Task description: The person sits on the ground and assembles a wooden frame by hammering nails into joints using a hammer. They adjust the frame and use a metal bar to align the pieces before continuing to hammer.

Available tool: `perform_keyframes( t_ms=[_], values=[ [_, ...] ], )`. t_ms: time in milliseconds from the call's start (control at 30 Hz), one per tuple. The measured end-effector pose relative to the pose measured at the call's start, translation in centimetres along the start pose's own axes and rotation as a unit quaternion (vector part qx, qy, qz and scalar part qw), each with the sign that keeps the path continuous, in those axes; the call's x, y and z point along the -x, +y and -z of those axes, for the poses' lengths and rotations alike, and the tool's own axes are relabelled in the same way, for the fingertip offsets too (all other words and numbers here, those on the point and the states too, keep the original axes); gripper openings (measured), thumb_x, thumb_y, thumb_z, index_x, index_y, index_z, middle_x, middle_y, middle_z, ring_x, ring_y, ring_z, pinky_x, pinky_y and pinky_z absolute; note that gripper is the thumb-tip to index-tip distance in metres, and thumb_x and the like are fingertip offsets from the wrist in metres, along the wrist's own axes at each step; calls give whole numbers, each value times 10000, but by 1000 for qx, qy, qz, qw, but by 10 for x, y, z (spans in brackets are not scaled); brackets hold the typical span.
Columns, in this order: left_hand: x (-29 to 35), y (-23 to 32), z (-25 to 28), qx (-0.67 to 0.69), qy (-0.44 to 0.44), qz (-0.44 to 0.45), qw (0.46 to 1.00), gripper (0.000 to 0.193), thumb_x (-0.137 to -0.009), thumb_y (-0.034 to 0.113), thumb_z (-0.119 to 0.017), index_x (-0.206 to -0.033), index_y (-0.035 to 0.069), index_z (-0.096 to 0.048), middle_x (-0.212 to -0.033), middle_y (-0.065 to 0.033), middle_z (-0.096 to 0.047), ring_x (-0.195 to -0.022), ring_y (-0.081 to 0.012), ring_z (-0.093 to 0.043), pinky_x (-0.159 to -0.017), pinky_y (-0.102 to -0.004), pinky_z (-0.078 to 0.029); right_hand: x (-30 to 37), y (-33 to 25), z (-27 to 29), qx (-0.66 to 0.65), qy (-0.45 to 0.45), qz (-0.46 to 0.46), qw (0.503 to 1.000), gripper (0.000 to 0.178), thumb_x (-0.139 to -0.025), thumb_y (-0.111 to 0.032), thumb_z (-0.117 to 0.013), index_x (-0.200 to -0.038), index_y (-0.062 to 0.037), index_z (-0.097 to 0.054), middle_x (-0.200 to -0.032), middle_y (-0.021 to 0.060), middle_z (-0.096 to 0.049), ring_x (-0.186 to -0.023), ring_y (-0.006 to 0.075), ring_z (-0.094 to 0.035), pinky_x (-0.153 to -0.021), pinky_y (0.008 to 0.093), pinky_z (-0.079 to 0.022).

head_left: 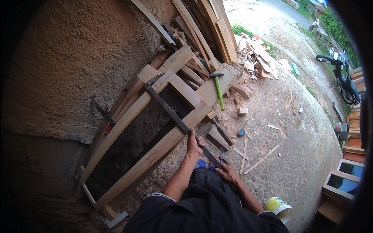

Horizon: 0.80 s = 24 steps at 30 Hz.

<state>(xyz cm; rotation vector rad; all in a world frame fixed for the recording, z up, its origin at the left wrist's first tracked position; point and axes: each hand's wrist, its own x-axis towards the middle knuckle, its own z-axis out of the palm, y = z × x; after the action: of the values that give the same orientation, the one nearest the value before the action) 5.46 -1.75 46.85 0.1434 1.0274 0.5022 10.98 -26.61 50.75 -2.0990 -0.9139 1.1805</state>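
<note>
A long wooden frame [155, 145] with a crosspiece near its far end lies tilted to my left. Across it runs a dark metal bar clamp [168, 109], its far end at the frame's far left edge. Near the frame's near rail, my left hand [195, 143] is closed round the bar, thumb pointing up along it. Lower down, my right hand [229, 174] grips the bar's near end in front of my body. A hammer [218, 91] with a green handle rests on a thick board [229, 73] beyond the frame. Below it is a tool with a dark wooden handle [222, 133].
A blue tape measure [241, 133] and thin wood strips [262, 159] lie on the ground at right. Scrap wood [258, 54] is heaped at the back. Planks [217, 31] lean by the rough wall [85, 58]. A yellow-white bucket [278, 206] and a motorcycle [344, 79] stand rightward.
</note>
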Motion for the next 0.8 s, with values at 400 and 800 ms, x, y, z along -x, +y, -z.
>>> perform_keyframes(
  t_ms=[400,800],
  values=[
    [14,-1,-14,-64,21,-24,997,683,-812,767,-623,-616,176,-342,-542,53,-315,-444,-82,-326,-443,-255,-283,-80,30,-5,-342,341,82,872,508,-978,-198,-676,-1389,-71,-405,-1026,94,-595,-888,153,-621,-748,278,-513],
    [9,-2,-13,-68,35,-39,996,674,-857,736,-611,-643,163,-328,-544,46,-299,-437,-97,-308,-423,-275,-280,-82,16,24,-499,202,-18,842,382,-1022,-446,-576,-1063,-72,-512,-754,19,-573,-632,100,-588,-510,247,-455]
  ],
)
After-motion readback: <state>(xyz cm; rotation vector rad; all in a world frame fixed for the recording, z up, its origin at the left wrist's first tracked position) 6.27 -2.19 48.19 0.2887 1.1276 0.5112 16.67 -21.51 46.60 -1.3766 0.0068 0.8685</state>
